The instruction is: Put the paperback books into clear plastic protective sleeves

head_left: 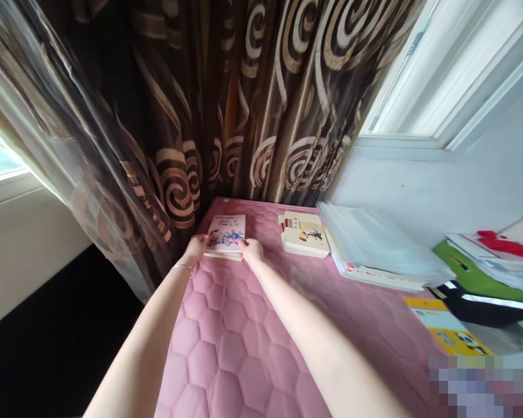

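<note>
- Left hand [196, 248], right hand [251, 249]: on opposite side edges of illustrated book [225, 234]; narrow span, cannot tell whether gripping firmly.
- Book: flat on pink quilted mattress [239, 342], near far edge, below patterned curtain [248, 98].
- Cream book [304, 233]: just right of it.

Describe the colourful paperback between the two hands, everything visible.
The colourful paperback book has a pale cover with dark characters at the top and a blue, pink and yellow illustration of figures below. It looks like printed card, with a pale page block along its near edge; whether it is one thick book or a stack is hard to tell. It lies flat and slightly skewed on the pink quilted mattress. The left hand touches its left side, the right hand its near right corner.
</note>
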### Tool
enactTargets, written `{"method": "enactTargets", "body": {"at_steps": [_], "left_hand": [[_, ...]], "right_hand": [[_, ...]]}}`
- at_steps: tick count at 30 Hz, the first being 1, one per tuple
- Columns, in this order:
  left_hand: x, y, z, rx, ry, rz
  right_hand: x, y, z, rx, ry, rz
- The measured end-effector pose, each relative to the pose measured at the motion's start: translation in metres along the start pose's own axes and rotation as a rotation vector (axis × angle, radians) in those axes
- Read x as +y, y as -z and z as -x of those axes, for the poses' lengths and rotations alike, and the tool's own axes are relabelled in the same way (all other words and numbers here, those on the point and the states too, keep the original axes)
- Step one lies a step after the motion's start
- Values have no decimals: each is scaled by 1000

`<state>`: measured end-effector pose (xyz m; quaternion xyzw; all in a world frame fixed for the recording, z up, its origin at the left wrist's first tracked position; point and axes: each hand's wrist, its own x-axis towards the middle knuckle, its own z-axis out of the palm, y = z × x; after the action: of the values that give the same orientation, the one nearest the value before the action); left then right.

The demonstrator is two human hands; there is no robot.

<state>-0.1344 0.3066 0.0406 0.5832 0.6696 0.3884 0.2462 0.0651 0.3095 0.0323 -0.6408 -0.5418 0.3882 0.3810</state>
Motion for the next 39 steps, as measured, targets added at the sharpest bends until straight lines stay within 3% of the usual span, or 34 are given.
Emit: {"method": "enactTargets", "body": {"at_steps": [7, 16, 24, 39], "left_hand": [[-17, 3, 23, -47, -139, -30], [-17, 1, 19, -32, -181, -174], [-21, -3, 18, -13, -204, -255], [-22, -8, 19, -3, -207, -357]], "right_hand": [[9, -11, -5, 23, 1, 22], [25, 8, 3, 36, 309, 164], [36, 10, 6, 28, 485, 316], [35, 8, 20, -9, 515, 514]]}}
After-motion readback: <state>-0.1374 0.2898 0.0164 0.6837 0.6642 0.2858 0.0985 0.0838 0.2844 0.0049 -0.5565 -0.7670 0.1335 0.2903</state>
